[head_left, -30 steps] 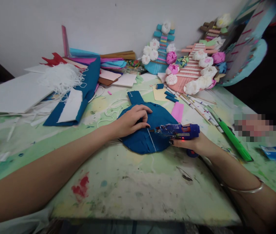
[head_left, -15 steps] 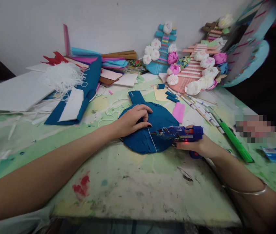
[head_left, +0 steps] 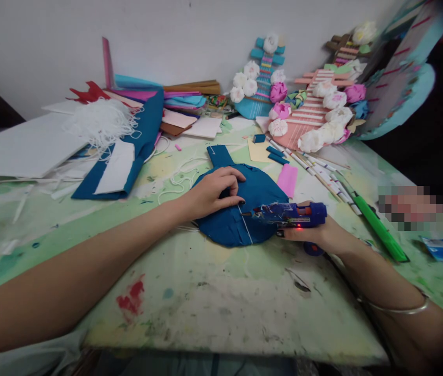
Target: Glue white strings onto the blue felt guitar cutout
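Note:
A round blue felt piece (head_left: 258,190) with a tab at its far end lies mid-table, a white string (head_left: 246,231) running across it. My left hand (head_left: 213,191) rests on the felt with fingers curled, pinching the string near the top of the disc. My right hand (head_left: 317,233) grips a blue glue gun (head_left: 289,214), its red light on. The nozzle points left at the string on the felt.
Loose white string (head_left: 180,177), a pink strip (head_left: 286,179) and paper sticks (head_left: 315,172) lie around the felt. A green marker (head_left: 378,230) lies right. Foam sheets (head_left: 135,130) pile at back left; flower-decorated craft pieces (head_left: 303,112) lean at back right. The table (head_left: 221,303) is paint-stained.
The glue gun in my right hand has shifted slightly to the right along the felt. My left hand has stayed on the felt.

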{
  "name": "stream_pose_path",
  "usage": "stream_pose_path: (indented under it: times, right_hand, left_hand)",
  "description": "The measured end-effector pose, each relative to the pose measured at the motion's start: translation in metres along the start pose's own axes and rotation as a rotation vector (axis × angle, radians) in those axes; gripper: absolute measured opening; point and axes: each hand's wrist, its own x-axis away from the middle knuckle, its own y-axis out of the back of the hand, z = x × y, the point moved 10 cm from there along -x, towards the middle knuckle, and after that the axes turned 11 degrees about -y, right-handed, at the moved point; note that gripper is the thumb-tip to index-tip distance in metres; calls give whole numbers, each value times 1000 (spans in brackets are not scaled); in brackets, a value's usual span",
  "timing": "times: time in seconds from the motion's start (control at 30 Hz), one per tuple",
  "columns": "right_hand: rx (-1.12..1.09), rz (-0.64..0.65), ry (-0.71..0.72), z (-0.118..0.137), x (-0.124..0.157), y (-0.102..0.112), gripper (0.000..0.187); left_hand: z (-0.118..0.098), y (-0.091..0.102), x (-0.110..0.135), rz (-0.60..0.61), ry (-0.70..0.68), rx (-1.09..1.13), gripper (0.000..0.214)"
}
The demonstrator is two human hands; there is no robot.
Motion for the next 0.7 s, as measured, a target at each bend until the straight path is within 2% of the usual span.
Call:
stream_pose_path:
  times: [0.23, 0.7]
  right_hand:
    - [-48, -19, 29, 5, 0, 2, 25]
    - [-21, -23, 74, 8, -3, -1, 27]
  left_hand:
    - [-2, 0, 0, 14, -38, 35, 17]
    - [0, 1, 0, -2, 0, 25, 17]
